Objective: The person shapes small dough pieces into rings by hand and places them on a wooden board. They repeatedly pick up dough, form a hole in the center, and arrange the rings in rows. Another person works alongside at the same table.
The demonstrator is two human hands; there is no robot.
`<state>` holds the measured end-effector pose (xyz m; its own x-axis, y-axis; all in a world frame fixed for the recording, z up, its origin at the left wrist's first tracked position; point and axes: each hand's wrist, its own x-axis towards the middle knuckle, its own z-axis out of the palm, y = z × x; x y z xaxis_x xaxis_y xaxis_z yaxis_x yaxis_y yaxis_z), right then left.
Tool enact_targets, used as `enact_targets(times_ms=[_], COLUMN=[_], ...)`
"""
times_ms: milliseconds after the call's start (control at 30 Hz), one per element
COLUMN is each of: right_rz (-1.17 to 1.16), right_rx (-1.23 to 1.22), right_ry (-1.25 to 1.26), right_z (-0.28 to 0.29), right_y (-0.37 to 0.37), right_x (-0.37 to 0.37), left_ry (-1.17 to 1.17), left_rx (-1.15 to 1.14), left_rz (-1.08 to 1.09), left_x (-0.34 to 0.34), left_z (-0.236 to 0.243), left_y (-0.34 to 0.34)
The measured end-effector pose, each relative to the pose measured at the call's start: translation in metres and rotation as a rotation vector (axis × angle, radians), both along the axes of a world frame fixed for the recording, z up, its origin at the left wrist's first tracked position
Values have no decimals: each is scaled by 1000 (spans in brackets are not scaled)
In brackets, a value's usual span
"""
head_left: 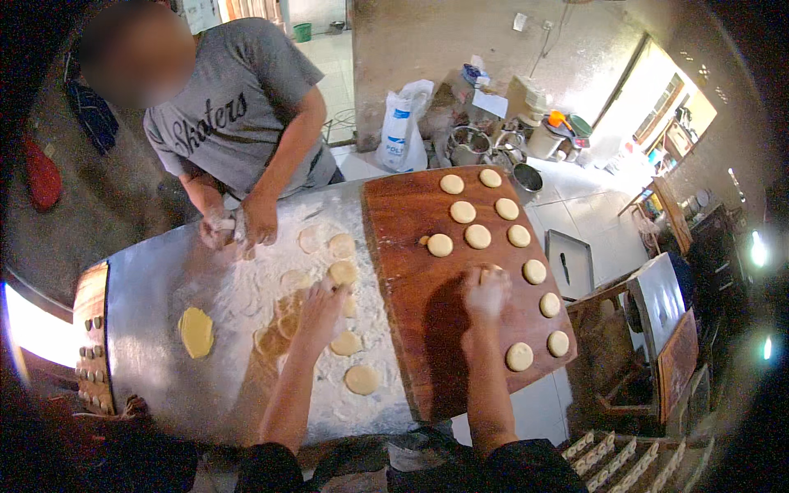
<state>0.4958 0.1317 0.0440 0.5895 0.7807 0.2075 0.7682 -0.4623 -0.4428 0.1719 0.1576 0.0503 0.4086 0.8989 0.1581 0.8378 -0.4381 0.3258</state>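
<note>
Over the floured part of the metal table, my left hand has its fingers closed at the near edge of a round dough disc. Several more flat dough rounds lie in the flour around it. On the brown wooden board, my flour-whitened right hand is closed around a dough disc, mostly hidden by the fingers. Rows of pale dough discs rest on that board, beyond and to the right of the hand.
Across the table, a co-worker in a grey shirt works white-floured hands together. A yellow dough slab lies at left, near a tray of small dark pieces. A white sack, pots and a metal tray stand beyond the board.
</note>
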Motion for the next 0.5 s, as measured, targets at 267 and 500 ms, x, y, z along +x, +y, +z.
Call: enact_targets(times_ms=[267,500], right_rz=[215,776], right_rx=[-176,-339], right_ry=[49,772], right_z=[-17,27], right_y=[19,8], right_x=[62,-53], left_ry=[-79,-680], left_rx=[52,-462], left_rz=[-4,125], left_x=[237,61], left_z=[-32,-8], left_y=[106,46])
